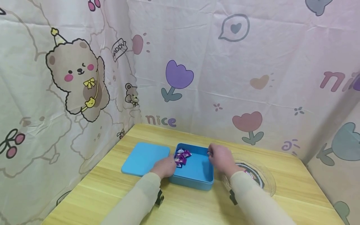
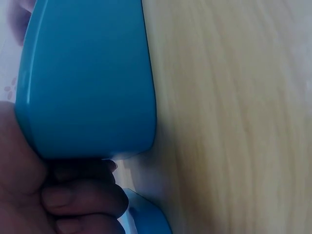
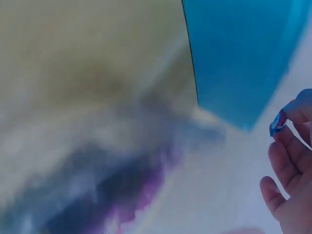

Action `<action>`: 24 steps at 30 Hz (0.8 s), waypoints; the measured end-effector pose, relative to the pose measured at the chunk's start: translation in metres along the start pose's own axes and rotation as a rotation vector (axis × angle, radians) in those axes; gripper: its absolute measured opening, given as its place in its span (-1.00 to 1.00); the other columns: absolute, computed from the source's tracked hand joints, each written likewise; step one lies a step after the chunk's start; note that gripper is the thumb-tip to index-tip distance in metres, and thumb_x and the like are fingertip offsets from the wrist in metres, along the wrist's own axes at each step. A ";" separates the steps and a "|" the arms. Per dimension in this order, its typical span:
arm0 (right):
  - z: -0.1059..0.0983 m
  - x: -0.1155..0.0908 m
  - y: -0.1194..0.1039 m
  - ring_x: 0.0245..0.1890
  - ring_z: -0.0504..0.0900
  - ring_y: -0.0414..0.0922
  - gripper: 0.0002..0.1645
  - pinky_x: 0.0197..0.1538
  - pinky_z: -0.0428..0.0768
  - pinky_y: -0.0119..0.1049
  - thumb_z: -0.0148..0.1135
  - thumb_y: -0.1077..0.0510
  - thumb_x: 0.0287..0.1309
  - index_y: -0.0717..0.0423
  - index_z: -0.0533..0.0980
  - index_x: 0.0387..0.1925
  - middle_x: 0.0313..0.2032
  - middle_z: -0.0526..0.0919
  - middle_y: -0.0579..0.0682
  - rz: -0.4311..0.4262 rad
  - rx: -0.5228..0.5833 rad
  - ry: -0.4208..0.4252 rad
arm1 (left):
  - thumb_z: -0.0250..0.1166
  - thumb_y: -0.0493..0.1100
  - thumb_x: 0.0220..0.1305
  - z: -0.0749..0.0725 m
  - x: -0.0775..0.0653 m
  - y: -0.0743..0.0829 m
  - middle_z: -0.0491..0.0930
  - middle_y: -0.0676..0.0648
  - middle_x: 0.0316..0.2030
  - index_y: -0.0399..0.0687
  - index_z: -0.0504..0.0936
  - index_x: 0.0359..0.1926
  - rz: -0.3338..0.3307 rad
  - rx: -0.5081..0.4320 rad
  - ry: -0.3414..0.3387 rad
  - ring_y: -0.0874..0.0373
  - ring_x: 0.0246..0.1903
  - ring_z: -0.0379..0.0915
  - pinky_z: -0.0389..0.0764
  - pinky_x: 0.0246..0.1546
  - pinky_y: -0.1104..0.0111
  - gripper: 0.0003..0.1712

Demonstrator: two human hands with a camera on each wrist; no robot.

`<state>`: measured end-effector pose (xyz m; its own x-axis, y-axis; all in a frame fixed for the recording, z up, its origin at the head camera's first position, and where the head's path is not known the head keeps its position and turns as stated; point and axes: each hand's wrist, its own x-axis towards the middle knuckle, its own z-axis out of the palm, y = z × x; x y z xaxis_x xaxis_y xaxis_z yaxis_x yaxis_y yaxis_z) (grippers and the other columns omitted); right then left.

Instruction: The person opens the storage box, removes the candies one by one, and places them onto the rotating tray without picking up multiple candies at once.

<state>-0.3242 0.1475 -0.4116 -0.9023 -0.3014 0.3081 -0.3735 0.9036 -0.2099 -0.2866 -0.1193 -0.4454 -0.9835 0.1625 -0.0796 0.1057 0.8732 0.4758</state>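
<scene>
An open blue box point(image 1: 191, 182) stands on the table, with several purple-wrapped candies point(image 1: 180, 158) heaped at its left end. My left hand point(image 1: 166, 166) grips the box's left side; in the left wrist view its fingers point(image 2: 87, 197) curl beside the blue wall. Over the right rim, my right hand point(image 1: 222, 157) pinches one small wrapped candy point(image 3: 278, 124) between thumb and fingertips. To the right, partly behind my right forearm, lies a round clear plastic tray point(image 1: 271, 181) holding more wrapped candy point(image 1: 249, 174).
A flat blue lid point(image 1: 143, 157) lies on the wooden table point(image 1: 185, 209) left of the box. Printed cloth point(image 1: 208, 78) hangs behind the table and along its left and right sides.
</scene>
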 end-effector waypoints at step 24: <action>-0.040 -0.037 0.105 -0.34 0.58 -0.04 -0.77 -0.18 0.62 0.09 0.30 0.30 0.15 0.14 0.55 -0.13 -0.33 0.64 -0.01 0.214 -0.014 -0.304 | -0.04 -0.15 0.53 -0.003 -0.004 0.002 0.47 -0.34 0.27 -0.46 0.26 0.41 -0.017 0.002 -0.013 -0.09 0.07 0.51 0.48 0.19 -0.10 -0.41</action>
<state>-0.3218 0.2650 -0.4080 -0.9831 -0.1803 -0.0317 -0.1686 0.9593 -0.2265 -0.2832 -0.1190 -0.4416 -0.9832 0.1534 -0.0991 0.0891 0.8768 0.4726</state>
